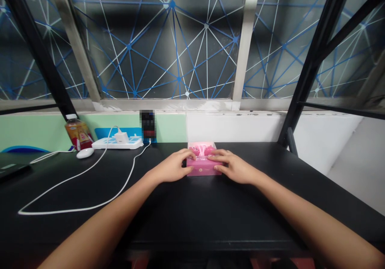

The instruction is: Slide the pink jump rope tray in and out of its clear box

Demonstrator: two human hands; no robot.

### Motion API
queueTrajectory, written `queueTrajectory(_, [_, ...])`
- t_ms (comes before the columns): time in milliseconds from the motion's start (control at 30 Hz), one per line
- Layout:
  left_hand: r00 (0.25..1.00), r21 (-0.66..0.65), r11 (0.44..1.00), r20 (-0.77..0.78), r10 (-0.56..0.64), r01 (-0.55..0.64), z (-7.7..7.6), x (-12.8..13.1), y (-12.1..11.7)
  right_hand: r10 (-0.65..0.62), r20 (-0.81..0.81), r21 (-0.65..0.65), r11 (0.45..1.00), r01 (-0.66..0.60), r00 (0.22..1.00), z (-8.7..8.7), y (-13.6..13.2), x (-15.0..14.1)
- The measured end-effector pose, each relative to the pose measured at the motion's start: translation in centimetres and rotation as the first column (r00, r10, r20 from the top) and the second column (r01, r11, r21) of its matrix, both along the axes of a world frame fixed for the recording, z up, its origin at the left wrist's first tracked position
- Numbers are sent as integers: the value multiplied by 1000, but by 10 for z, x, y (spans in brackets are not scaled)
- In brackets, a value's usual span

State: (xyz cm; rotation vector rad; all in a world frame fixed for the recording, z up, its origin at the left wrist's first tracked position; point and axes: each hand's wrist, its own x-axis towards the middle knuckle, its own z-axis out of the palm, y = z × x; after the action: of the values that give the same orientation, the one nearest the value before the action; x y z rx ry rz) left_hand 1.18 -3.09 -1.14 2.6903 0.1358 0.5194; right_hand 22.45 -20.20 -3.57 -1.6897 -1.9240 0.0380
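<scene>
A small pink box stands on the black desk, close to the wall. Its raised back part looks clear or pale, with pink shapes that I cannot make out. At the box's left side is my left hand, thumb near the front left corner and fingers curled over the top edge. From the right, my right hand grips it, fingers resting on the top and thumb against the front face. Both hands touch the box, which sits between them.
Left on the black desk are a white power strip with a charger, a looping white cable, a white mouse and a drink bottle. A dark device lies at the far left. Black frame posts rise on both sides.
</scene>
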Motion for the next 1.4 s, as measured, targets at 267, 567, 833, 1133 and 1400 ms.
queueTrajectory(267, [999,-45,999,38,10,-8,-2,0,0,-15,-29,-33,999,14,999,0,-1,-8])
queueTrajectory(567, [998,-40,998,-46,-49,47,5,-1,3,-5,32,28,1000,4,999,5,-5,-4])
queueTrajectory(833, [997,-33,998,-56,-52,50,11,-3,-2,-122,223,53,992,113,967,9,-9,-14])
queueTrajectory(1133, [997,34,998,-46,-59,61,12,-5,-3,-105,196,-11,994,110,975,15,-15,-17])
queueTrajectory(1400, [1000,72,997,5,-17,16,9,1,4,146,320,-45,989,-139,936,33,-25,-47])
